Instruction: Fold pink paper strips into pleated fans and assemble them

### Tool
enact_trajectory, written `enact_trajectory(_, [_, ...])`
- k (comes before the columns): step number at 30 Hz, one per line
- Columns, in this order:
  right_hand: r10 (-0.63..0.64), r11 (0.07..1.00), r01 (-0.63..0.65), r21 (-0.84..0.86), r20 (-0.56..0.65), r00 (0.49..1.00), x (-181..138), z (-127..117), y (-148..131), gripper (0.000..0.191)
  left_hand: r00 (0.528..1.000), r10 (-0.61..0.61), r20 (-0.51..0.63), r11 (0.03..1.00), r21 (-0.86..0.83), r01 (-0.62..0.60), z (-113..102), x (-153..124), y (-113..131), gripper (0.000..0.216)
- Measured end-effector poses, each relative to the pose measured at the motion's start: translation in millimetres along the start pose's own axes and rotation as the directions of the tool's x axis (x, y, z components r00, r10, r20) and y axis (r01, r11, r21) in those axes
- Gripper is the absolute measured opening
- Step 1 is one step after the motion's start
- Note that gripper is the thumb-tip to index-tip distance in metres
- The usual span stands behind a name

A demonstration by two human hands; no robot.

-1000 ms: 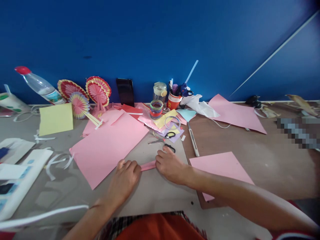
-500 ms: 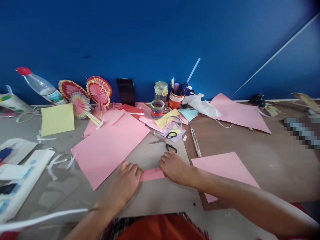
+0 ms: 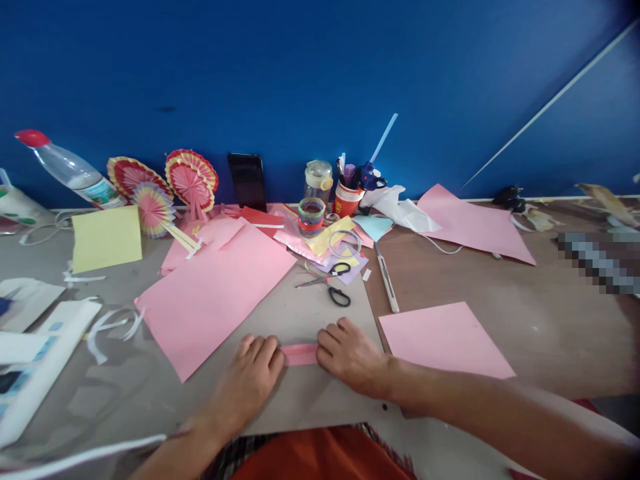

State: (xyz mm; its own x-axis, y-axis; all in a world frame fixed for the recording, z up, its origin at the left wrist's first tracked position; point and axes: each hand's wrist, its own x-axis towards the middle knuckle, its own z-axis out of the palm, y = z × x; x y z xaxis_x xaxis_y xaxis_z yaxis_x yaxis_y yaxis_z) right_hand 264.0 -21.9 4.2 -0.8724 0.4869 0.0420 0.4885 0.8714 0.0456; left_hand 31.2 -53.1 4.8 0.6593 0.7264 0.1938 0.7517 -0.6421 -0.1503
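My left hand (image 3: 254, 373) and right hand (image 3: 353, 357) are curled closed on opposite ends of a pink paper strip (image 3: 301, 355), spanning between my fingers. Judgement: even finger pressure and aligned edges should keep creases straight.

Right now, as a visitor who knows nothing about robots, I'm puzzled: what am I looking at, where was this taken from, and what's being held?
There is no robot here: these are a person's own bare hands, working at a table. The camera is worn on that person's head, looking forward and down. The left hand and right hand each curl over one end of a narrow pink paper strip; most of the fingertips are hidden. Just beyond lie black-handled scissors, a cutter with a pale handle, and a large pink sheet. Toward the blue wall are round pleated paper fans, a dark phone and a red cup.
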Motion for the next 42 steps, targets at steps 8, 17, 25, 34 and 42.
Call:
enact_trajectory(8, [0.056, 0.998, -0.054, -0.026, 0.092, 0.994, -18.7, -8.7, -13.2, 0.037, 0.999, -0.011, -0.045, 0.999, -0.039, 0.009, -0.9, -21.0, 3.8, 0.030])
enact_trajectory(17, [0.101, 0.977, -0.142, 0.161, 0.239, 0.966, 14.1, -16.9, 1.7, 0.006, 0.890, -0.098, 0.445, 0.967, -0.168, 0.190, -30.5, 19.7, -0.8, 0.025])
enact_trajectory(25, [0.209, 0.947, -0.277, 0.165, 0.339, 0.917, 27.0, -22.6, -1.1, 0.028, 0.894, -0.173, 0.414, 0.930, -0.231, 0.287, -31.0, 21.6, 0.2, 0.027])
enact_trajectory(34, [0.227, 0.945, -0.278, 0.170, 0.271, 0.936, 20.3, -18.6, -5.2, 0.015, 0.947, -0.173, 0.270, 0.956, -0.187, 0.228, -21.4, 12.9, 4.1, 0.026])
enact_trajectory(42, [0.273, 0.958, -0.260, 0.125, -0.107, 0.956, 13.4, -30.6, 0.7, 0.014, 0.960, -0.278, 0.039, 0.928, -0.248, 0.278, -25.9, 12.6, 5.2, 0.018])
